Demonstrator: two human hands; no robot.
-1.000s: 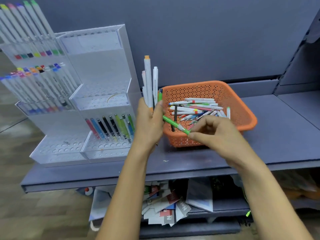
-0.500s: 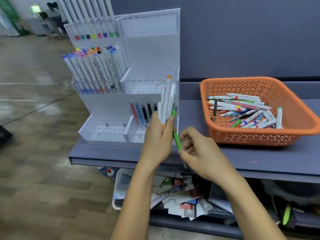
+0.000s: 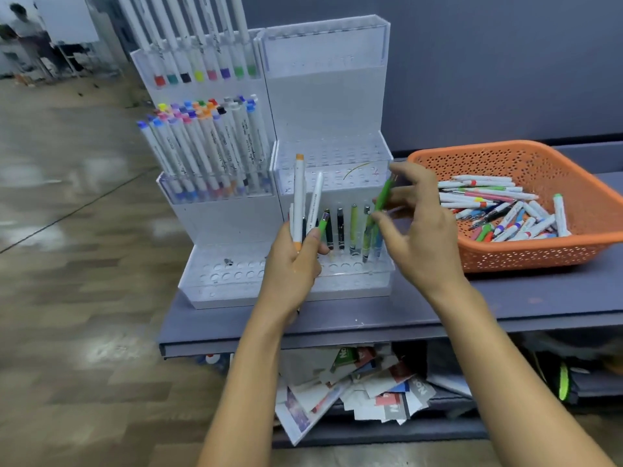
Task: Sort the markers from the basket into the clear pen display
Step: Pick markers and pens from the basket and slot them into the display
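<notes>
My left hand (image 3: 292, 261) grips a bundle of markers (image 3: 305, 203): white ones, one with an orange cap, and a green one, all held upright in front of the clear pen display (image 3: 328, 139). My right hand (image 3: 418, 227) pinches a green pen (image 3: 381, 200) and holds it tilted over the display's lower right row, where several black and green pens (image 3: 347, 230) stand. The orange basket (image 3: 553, 254) at the right holds many loose markers (image 3: 499, 210).
The display's left half is packed with white markers with coloured caps (image 3: 202, 146). Everything stands on a grey shelf (image 3: 505, 308), its left edge beside an open floor (image 3: 74, 264). Papers (image 3: 357, 389) are piled on the lower shelf. A person stands far back left.
My right hand carried the green pen from near my left hand up and right to the display's lower right row. The view has moved closer to the display.
</notes>
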